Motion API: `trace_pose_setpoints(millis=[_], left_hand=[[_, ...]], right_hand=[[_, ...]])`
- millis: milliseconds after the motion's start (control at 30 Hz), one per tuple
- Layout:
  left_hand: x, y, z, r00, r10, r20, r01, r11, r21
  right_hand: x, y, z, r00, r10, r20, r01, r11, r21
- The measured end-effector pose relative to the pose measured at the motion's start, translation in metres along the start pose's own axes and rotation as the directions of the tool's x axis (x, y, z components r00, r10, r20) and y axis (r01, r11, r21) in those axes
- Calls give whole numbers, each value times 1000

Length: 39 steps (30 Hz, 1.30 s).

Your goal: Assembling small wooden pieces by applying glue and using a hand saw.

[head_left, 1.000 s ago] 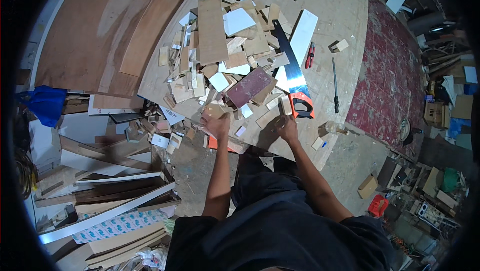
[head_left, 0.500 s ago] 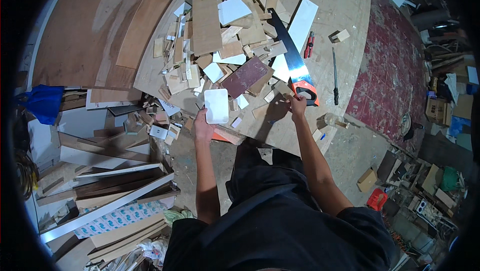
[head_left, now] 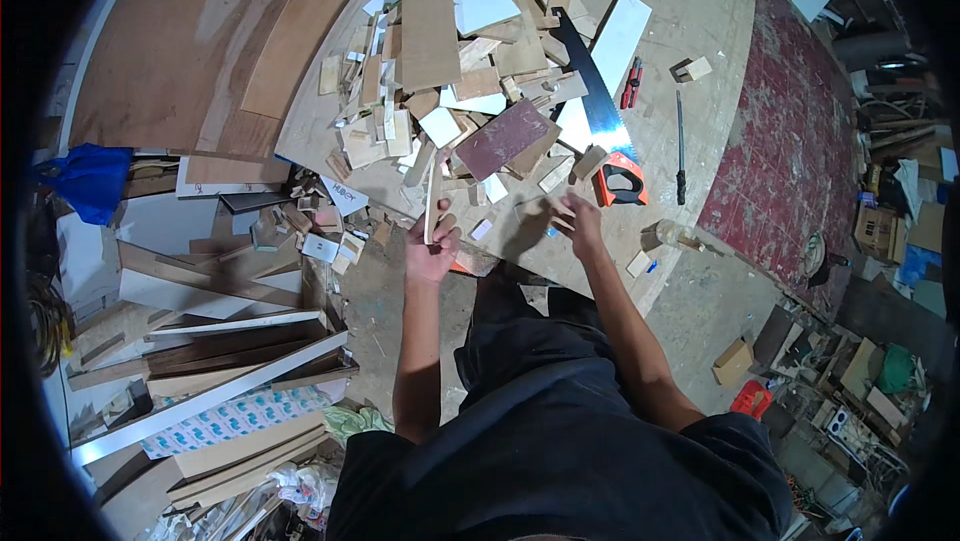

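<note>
My left hand [head_left: 432, 259] is closed round a small board [head_left: 434, 206] with a white face, held nearly edge-on above the near edge of the worktable [head_left: 700, 51]. My right hand [head_left: 582, 226] is apart from everything, fingers spread, with its shadow on the tabletop. Just beyond it lies a small wood block [head_left: 590, 163] beside the orange and black handle of a handsaw [head_left: 598, 106]. A heap of wood offcuts [head_left: 430, 31] covers the middle of the table, with a dark red board piece [head_left: 505, 137] at its near side.
Right of the saw lie a red tool [head_left: 632, 83], a long thin rod-like tool with a dark handle [head_left: 680, 146] and a loose block [head_left: 692, 69]. A clear jar [head_left: 672, 233] sits at the table's near right edge. Stacked boards [head_left: 230, 371] crowd the left floor.
My left hand has turned the small board from showing its white face to nearly edge-on. My right hand has let go of the wood block and drawn back a little.
</note>
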State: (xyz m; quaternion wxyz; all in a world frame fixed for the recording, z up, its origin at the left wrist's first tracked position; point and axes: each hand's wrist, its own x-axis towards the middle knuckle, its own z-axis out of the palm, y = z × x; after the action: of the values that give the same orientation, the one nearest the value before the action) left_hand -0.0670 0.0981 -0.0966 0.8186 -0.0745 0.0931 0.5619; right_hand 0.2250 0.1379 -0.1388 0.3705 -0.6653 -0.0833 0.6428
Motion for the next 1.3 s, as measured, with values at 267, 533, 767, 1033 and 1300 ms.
trace_pose_setpoints(millis=[267, 533, 767, 1033, 1300], left_hand=[[-10, -35, 57, 864, 422, -275, -2, 550, 835], [-37, -36, 87, 885, 419, 202, -185, -82, 979], [-41, -50, 149, 673, 272, 688, -510, -503, 698], [-55, -103, 189, 812, 562, 157, -338, 236, 911], [-57, -125, 214, 789, 566, 241, -367, 120, 922]], right_hand=[[-111, -41, 71, 683, -182, 708, 429, 884, -186], [-127, -44, 46, 491, -603, 629, 858, 461, -227], [-173, -87, 37, 47, -796, 603, 999, 23, -47], [-220, -103, 7, 579, -534, 616, 659, 751, 31], [-228, -108, -15, 572, -565, 595, 577, 792, 197]])
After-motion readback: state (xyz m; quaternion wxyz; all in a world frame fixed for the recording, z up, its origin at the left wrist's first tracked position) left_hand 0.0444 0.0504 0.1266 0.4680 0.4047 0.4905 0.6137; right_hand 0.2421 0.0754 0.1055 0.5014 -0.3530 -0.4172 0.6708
